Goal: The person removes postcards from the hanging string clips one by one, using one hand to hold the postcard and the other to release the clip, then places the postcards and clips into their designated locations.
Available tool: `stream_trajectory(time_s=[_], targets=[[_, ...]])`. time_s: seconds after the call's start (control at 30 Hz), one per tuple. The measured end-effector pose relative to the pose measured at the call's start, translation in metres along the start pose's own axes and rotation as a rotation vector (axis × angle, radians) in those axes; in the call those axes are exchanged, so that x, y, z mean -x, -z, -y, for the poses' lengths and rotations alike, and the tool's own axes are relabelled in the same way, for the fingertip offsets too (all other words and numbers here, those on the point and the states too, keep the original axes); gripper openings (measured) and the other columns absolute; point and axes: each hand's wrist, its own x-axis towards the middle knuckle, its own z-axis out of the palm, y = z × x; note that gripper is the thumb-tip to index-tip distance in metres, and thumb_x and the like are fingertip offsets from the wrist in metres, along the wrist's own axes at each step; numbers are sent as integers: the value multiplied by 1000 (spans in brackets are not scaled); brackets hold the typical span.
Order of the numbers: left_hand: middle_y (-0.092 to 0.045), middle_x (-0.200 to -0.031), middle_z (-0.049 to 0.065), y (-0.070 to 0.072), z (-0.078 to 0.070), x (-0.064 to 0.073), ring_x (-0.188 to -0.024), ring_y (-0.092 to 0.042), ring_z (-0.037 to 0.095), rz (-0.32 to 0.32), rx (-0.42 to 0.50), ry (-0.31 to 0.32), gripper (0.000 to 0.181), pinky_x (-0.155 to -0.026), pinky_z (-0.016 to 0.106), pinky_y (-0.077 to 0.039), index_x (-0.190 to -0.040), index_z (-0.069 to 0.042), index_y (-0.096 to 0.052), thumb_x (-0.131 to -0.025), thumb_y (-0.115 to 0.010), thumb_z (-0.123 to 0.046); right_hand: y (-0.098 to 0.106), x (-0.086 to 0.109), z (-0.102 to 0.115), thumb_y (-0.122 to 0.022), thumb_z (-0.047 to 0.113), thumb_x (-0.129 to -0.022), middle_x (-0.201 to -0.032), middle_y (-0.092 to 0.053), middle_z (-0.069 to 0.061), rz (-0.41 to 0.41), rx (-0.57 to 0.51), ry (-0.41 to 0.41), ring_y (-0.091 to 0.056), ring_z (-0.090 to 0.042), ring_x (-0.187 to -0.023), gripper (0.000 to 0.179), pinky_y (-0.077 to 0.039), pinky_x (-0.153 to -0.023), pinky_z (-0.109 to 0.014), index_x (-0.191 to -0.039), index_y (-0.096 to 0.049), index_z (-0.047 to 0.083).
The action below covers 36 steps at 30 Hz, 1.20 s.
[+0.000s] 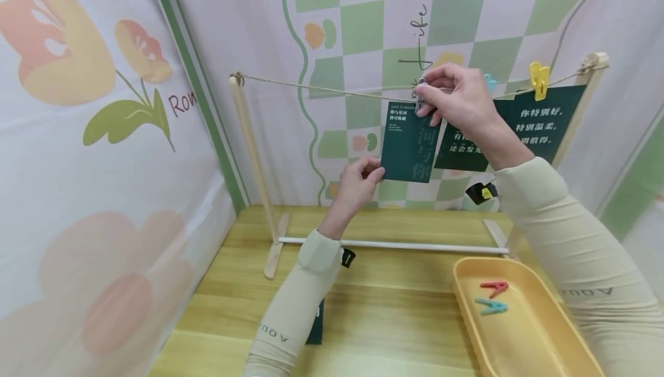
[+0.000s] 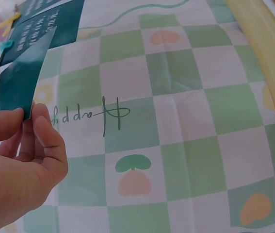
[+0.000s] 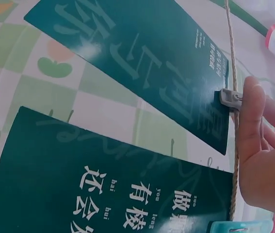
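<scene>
A dark green card [image 1: 407, 146] with pale lettering hangs at the rope [image 1: 321, 89]. My right hand [image 1: 459, 100] pinches a grey clothespin [image 3: 231, 98], whose tips sit over the card's top edge and the rope. Lower down, my left hand [image 1: 358, 184] holds the card's lower left edge between thumb and fingers; the left wrist view shows this card [image 2: 23, 77] nearly edge-on. Just right of it hangs a second green card [image 3: 127, 179], with a light blue clothespin [image 3: 241, 226] at its top. A third card [image 1: 547, 120] hangs by a yellow clothespin [image 1: 539, 80].
The rope runs between two wooden posts [image 1: 254, 158], joined low down by a white rod [image 1: 415, 246]. An orange tray [image 1: 519, 342] at the right front holds a red clothespin [image 1: 495, 289] and a teal clothespin [image 1: 491, 306]. Another green card [image 1: 316, 328] lies partly behind my left forearm.
</scene>
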Motion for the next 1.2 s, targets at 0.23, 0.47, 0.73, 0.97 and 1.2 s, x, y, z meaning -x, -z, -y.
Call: stream_trajectory(time_s=[0.23,0.47,0.73,0.97,1.2], targets=[[-71,-92,9,2,1,2,-76,-63,9,17,10,19,16,-66,16,-48,-107,-5,-71,-96,-64,-15,-5,1,-3,-69,5,-89,-89,-72,-4,-52,-195,154,-69,-14,-64,15,-54,-51,-21,-100,-62,-2],[-71,-91,8,4,1,5,-78,-67,10,29,16,27,18,-68,19,-51,-108,-6,-71,-95,-65,-16,-6,2,-1,-69,-3,-87,-87,-73,-9,-40,-355,228,-70,-18,-63,13,-54,-51,-23,-95,-62,-9],[-74,-93,6,8,1,8,-81,-70,13,46,-19,62,18,-70,23,-54,-108,-9,-74,-94,-67,-19,-4,4,4,-69,-4,-86,-90,-73,-15,-41,-373,249,-69,-19,-62,13,-54,-51,-23,-96,-62,-11],[-75,-98,2,15,0,12,-88,-71,16,69,-76,104,20,-72,25,-54,-110,-12,-74,-96,-65,-22,-2,8,10,-71,0,-86,-92,-74,-11,-70,-332,232,-69,-18,-62,17,-54,-51,-23,-100,-62,-6],[-73,-96,4,24,4,16,-84,-71,16,64,-50,101,20,-66,22,-52,-110,-9,-72,-96,-63,-20,2,15,13,-71,1,-87,-92,-73,-8,-93,-278,246,-66,-18,-59,21,-53,-50,-23,-104,-60,-4]])
